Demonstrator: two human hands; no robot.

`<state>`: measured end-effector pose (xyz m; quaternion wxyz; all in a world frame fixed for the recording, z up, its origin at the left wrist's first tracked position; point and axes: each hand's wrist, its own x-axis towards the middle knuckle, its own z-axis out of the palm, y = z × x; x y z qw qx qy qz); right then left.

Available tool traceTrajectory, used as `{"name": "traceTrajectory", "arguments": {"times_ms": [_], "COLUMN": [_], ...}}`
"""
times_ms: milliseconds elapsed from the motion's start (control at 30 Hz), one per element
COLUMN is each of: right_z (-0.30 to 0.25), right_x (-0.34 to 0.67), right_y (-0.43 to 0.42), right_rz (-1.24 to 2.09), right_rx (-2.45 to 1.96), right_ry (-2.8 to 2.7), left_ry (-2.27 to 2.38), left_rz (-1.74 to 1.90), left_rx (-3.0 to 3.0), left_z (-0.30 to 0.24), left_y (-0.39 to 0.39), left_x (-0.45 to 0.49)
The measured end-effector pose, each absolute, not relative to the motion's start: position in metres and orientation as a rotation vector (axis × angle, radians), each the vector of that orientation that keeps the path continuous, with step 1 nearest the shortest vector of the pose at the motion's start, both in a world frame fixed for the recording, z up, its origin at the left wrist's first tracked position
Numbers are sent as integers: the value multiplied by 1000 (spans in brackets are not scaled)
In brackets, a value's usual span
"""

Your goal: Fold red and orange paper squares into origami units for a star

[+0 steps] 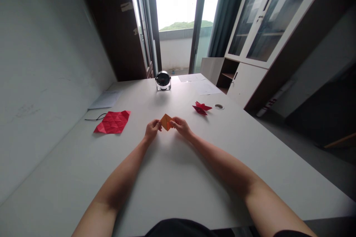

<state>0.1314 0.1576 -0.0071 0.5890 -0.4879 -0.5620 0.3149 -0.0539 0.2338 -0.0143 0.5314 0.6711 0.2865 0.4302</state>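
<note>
The left hand (152, 129) and right hand (181, 126) pinch the folded orange paper (165, 121) between them — apparently mid-fold — and the next crease likely calls for careful edge alignment.

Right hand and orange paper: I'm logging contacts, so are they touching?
Touching: the head view shows the right hand with its fingers overlapping the orange paper's right side.
</note>
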Motion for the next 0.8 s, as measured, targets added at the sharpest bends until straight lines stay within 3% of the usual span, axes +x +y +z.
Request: {"name": "traceTrajectory", "arguments": {"times_ms": [400, 800], "right_z": [-9, -3], "right_x": [130, 136], "right_y": [159, 155], "right_rz": [870, 1283], "right_rx": [-1042, -928], "right_ry": [-1307, -1132], "left_ry": [633, 545], "left_rz": [991, 1046], "left_rx": [1461, 1587], "left_z": [-17, -15], "left_y": [236, 230], "left_x": [-53, -50]}}
